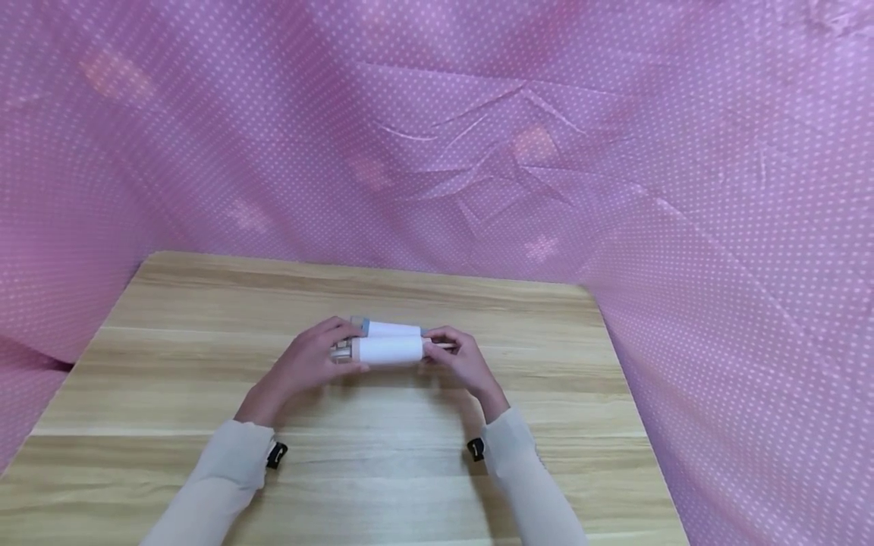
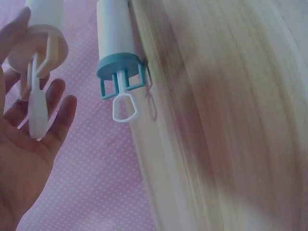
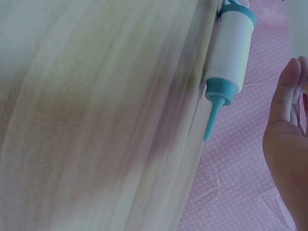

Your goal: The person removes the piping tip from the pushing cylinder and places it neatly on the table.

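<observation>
1. Wooden table point(image 1: 382, 478): spreads from the head view's centre towards six o'clock.
2. Beige-ended white tube point(image 1: 391, 349): held between both hands, near the table's middle.
3. Teal-ended white tube point(image 1: 394, 329): lies at its twelve o'clock, one end partly hidden.
4. Left hand point(image 1: 310, 358): at nine o'clock, thumb and fingers loosely curved around the handle end.
5. Right hand point(image 1: 470, 364): at three o'clock, pinches the nozzle end; the right wrist view cuts its fingertips off.

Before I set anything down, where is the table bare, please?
The table is bare left of the left hand, right of the right hand, and between the sleeves. Crowded: the middle, where the hands hold the peach-ended tube near the teal-ended tube.
</observation>
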{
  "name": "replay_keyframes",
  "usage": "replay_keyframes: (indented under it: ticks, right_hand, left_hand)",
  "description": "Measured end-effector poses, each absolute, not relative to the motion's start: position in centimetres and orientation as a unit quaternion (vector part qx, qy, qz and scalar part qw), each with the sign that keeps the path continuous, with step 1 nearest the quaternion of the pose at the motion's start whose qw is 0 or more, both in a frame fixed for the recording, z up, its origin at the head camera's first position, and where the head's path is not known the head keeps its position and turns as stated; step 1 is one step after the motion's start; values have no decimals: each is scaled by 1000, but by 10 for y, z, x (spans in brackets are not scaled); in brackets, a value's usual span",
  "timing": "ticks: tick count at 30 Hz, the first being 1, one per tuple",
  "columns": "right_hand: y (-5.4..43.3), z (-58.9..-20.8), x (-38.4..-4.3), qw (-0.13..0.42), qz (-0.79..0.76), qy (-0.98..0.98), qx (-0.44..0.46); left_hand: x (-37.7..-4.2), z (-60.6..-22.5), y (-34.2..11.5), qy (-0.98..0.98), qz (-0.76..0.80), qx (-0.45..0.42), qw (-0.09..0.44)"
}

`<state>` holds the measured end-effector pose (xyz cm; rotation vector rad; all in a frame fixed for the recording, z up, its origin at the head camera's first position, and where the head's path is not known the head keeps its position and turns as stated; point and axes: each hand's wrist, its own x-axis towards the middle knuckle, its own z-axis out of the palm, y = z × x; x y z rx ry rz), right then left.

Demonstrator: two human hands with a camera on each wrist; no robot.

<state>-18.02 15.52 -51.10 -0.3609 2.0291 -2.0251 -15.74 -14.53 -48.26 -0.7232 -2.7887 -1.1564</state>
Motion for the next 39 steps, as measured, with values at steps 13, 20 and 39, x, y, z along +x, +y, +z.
replay_keyframes:
  ticks: [13, 20, 39]
  right_hand:
    - [148, -501, -174, 112, -699, 690, -151]
    - [144, -496, -171, 98, -704, 683, -169]
    - [133, -494, -167, 100, -704, 686, -156]
  left_hand:
    - [-161, -485, -153, -850, -500, -166, 11]
    - [-161, -489, -157, -811, -569, -140, -3]
    - [-158, -488, -156, -780, -610, -139, -17]
